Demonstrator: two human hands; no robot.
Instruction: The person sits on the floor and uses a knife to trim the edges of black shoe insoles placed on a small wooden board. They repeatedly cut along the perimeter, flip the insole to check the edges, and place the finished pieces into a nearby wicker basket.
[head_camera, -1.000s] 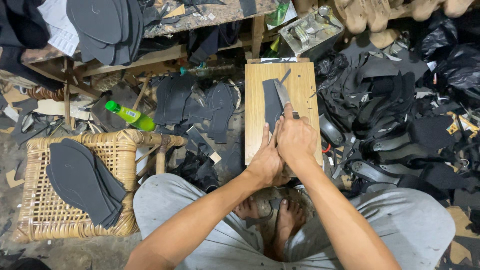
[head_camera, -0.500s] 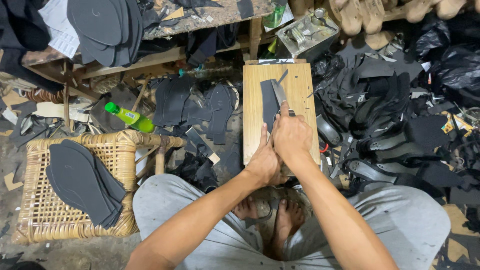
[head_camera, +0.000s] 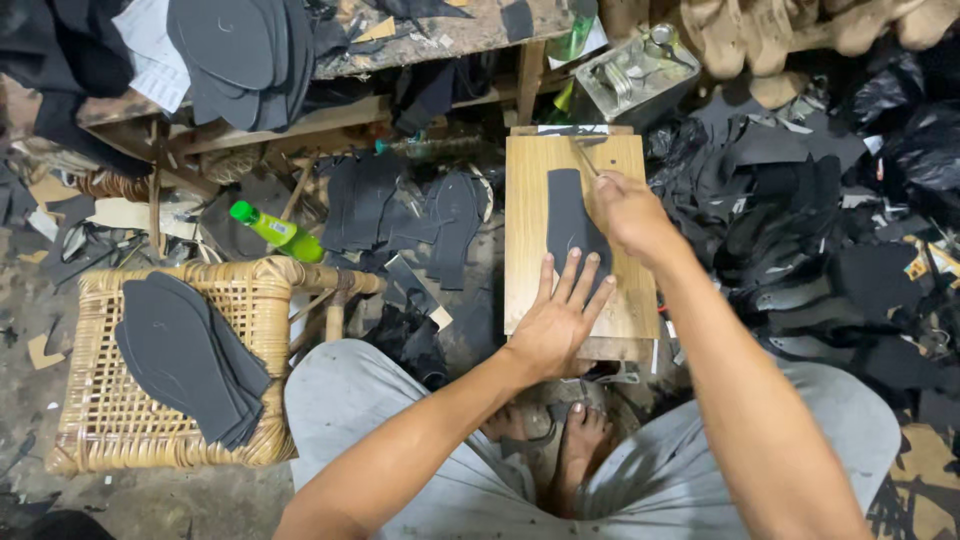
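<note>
Both hands have come apart since a moment ago: the left hand (head_camera: 555, 325) now lies flat with fingers spread on the dark sole piece (head_camera: 570, 225), and the right hand (head_camera: 625, 210) is closed on a knife (head_camera: 585, 160) at its top end. Pressing firmly should keep the piece from sliding while the blade follows its edge. It is long, thin, dark grey and rounded, lying on the wooden board (head_camera: 527, 240) in the middle of the frame.

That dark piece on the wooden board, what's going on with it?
A seated person is working a dark sole-shaped piece on a wooden board. The left hand presses flat on its near end, fingers spread. The right hand grips a knife at the piece's far end. More cut soles are stacked on a wicker stool to the left, and dark scraps are heaped on the right.
</note>
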